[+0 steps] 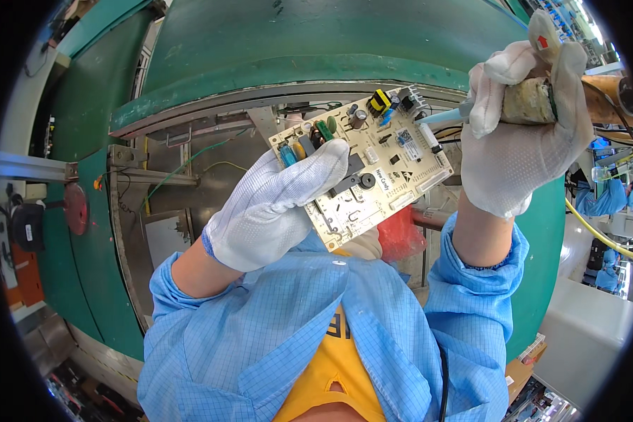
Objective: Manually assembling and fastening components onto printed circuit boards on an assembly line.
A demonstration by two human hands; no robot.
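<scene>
My left hand [278,200], in a white glove, grips a cream-coloured circuit board [394,186] by its left side, with the thumb across the face. The board is held tilted in front of my chest, its component side up. It carries a yellow-and-black transformer [380,103], capacitors and a metal heat sink [412,102]. My right hand [520,133], also gloved, is closed around a tool [529,102] with a worn, wrapped grip. The tool's tapered pale blue nozzle [446,117] points at the board's upper right corner, by the heat sink. Whether it touches is unclear.
A green work surface [316,42] with a metal-edged frame lies beyond the board. Loose wires [190,165] run through the open frame below. A red bag [401,235] sits under the board. A yellow hose [605,235] hangs at the right.
</scene>
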